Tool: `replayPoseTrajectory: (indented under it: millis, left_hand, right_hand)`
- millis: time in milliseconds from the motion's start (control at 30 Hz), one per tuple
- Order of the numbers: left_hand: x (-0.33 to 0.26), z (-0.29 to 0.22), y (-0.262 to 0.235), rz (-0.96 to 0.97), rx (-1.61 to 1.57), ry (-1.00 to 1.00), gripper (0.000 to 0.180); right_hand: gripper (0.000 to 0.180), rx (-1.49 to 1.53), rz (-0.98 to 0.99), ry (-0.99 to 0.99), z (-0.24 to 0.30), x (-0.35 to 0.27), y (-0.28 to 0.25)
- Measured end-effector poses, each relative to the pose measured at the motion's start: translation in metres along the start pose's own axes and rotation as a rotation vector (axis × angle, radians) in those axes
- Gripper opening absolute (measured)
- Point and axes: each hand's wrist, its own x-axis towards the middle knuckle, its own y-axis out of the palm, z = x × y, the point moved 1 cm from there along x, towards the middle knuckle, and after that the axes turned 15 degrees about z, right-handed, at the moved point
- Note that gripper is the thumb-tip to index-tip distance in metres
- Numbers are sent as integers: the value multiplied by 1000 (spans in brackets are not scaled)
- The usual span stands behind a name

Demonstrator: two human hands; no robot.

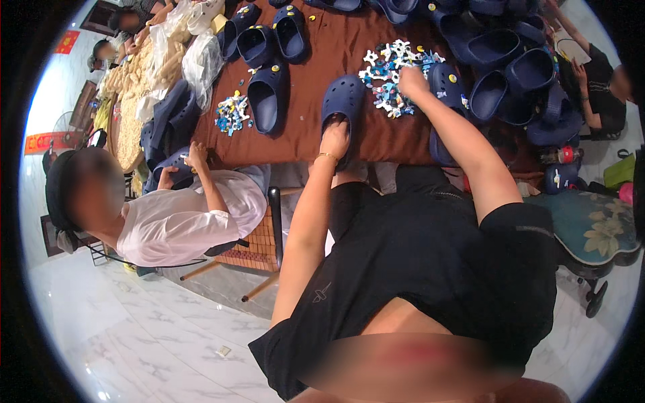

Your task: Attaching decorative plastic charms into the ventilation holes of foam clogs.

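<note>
My left hand is inside the foot opening of a navy clog, whose toe points away from me. Its fingers are partly hidden by the shoe and curl against it. My right hand is at a pile of small white, blue and teal shoe charms on the brown tablecloth. Those fingers are bent and closed; whatever they pinch is hidden. Just right of that hand stands another navy clog with small charms on it.
Navy clogs are heaped at the right, and several stand further back, such as one clog. A smaller charm pile lies left. At my left a seated person handles a clog. A plastic bottle lies at the right edge.
</note>
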Motion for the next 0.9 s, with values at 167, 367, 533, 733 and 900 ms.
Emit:
replayPoseTrajectory:
  millis: [167, 367, 533, 733, 900]
  left_hand:
    - [-8, -1, 3, -59, -57, 80, 24]
    - [-5, 0, 9, -129, -28, 19, 17]
    - [-6, 0, 8, -167, -8, 60, 16]
    - [-6, 0, 7, -208, 7, 79, 18]
    - [-6, 1, 7, -75, -39, 9, 18]
  right_hand:
    - [32, 65, -169, 8, -16, 25, -17]
    - [28, -49, -57, 98, -12, 31, -14]
    - [25, 1, -119, -42, -9, 23, -16]
    - [22, 871, 370, -272, 38, 26, 8]
    - [14, 773, 509, -252, 71, 26, 23]
